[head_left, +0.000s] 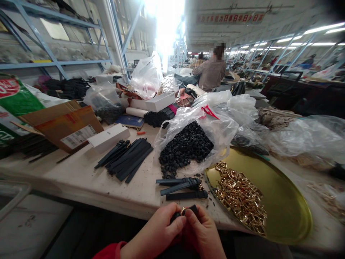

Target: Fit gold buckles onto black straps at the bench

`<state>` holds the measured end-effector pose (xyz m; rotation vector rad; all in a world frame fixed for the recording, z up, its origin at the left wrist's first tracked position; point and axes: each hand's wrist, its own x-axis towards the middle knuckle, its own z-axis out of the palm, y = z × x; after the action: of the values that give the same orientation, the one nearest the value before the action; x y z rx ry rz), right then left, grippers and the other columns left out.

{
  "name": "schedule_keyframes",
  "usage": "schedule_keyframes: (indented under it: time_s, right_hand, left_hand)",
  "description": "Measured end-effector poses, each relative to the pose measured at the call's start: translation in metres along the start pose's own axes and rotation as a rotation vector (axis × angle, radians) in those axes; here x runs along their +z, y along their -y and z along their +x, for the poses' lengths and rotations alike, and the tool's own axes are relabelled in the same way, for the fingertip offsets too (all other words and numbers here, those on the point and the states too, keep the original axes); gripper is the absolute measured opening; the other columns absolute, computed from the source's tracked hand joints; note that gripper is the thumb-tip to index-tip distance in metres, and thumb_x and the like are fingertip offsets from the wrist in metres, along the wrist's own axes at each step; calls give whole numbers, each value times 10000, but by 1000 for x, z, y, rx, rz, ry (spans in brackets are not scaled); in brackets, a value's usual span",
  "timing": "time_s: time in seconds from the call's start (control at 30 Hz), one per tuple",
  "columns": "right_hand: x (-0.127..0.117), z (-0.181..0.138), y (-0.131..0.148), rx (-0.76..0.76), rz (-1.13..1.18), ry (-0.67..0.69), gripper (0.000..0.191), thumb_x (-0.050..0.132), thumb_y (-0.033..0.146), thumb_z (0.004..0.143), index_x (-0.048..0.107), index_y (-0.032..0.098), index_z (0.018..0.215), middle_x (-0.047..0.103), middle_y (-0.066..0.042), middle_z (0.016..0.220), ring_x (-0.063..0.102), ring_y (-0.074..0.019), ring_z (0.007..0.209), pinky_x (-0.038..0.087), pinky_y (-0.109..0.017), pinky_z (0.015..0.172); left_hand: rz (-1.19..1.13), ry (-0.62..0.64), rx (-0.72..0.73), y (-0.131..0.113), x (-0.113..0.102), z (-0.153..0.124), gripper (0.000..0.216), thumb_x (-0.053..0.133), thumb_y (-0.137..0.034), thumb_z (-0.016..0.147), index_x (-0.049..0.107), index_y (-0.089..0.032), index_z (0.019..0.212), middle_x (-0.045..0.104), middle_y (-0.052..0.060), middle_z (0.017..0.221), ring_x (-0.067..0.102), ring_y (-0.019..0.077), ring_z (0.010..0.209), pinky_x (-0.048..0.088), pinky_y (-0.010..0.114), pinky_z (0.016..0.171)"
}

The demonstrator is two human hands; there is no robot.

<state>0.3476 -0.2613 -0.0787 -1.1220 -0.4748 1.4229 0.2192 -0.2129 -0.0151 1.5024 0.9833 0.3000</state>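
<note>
We see both hands low at the near edge of the desk, held together just in front of it. Our left hand and right hand meet fingertip to fingertip. Each grip is pinching the same short black strap, thumb and fingers pressed onto it. A small gold buckle shows between the fingertips at the strap's end. The strap is in the air, just short of the desk edge, touching nothing but our fingers. Just beyond it on the desk lie three straps side by side, each dark and fitted with a loop. To their right is a round gold tray with a heap of buckles on its left half. Behind the three straps an open clear bag spills black loops onto the desk. Left of the bag lies a loose pile of bare straps, then a white box and a cardboard box. Farther back a person sits facing away from us.
</note>
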Motion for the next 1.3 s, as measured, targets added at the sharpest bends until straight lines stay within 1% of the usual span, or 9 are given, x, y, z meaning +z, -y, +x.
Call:
schedule_keyframes:
  time_s: [0.33,0.5,0.6,0.7,0.9,0.97,1.07,1.13,1.3]
  right_hand:
    - [-3,-9,12,-115,-296,-53,372,569,552,740,574,184,683,498,34,522,443,-116,462,360,-219,425]
    - [-1,-24,20,-522,-624,-138,285,514,440,820,609,208,684,570,-3,618,516,-154,589,418,-241,560]
    - [-5,-31,23,-672,-725,-37,201,519,364,828,648,229,752,623,-20,674,560,-171,642,432,-257,611]
    - [-10,-28,20,-522,-679,41,134,592,346,778,634,219,767,630,-18,686,576,-173,648,438,-256,599]
    - [-11,-18,13,51,-129,118,354,710,471,633,503,197,716,541,42,583,498,-122,512,398,-240,511]
    - [-10,-19,13,-3,-175,88,319,687,462,662,518,196,713,547,30,594,506,-130,532,402,-249,526]
    - [-12,-20,15,-373,-531,20,185,636,381,720,597,204,688,586,-11,650,534,-166,624,415,-279,600]
    - [-14,-19,18,-503,-715,28,127,621,334,729,616,215,685,598,-22,671,536,-180,655,412,-290,631]
    - [-9,-14,31,-153,-525,175,235,581,442,758,535,211,759,553,14,641,507,-153,592,410,-259,554]
  left_hand:
    - [-286,-42,-124,17,19,1,188,470,-362,724,431,-180,693,523,-30,540,384,72,409,259,187,400]
    - [-229,-112,-40,14,24,-7,253,473,-404,778,462,-166,694,498,-32,569,420,92,504,311,199,469]
    - [-91,-152,15,10,25,-14,228,474,-363,790,495,-156,697,510,-20,630,444,111,587,334,207,520]
    - [14,-183,10,11,26,-18,183,469,-312,783,507,-153,701,534,-8,658,460,124,614,335,212,535]
    - [-87,-142,-15,22,27,-9,181,442,-297,784,470,-170,658,503,-37,564,436,103,532,322,202,501]
    - [-119,-137,-27,22,27,-7,180,434,-301,784,467,-170,665,499,-39,558,436,103,526,326,202,502]
    - [-19,-170,-5,16,26,-8,165,447,-285,776,474,-164,667,512,-24,612,445,115,583,323,205,522]
    - [68,-182,14,10,23,-10,168,454,-282,777,474,-164,660,514,-18,638,444,122,610,314,209,529]
    - [9,-69,-26,-1,9,-9,240,482,-390,789,474,-166,701,523,-25,617,471,122,573,323,204,501]
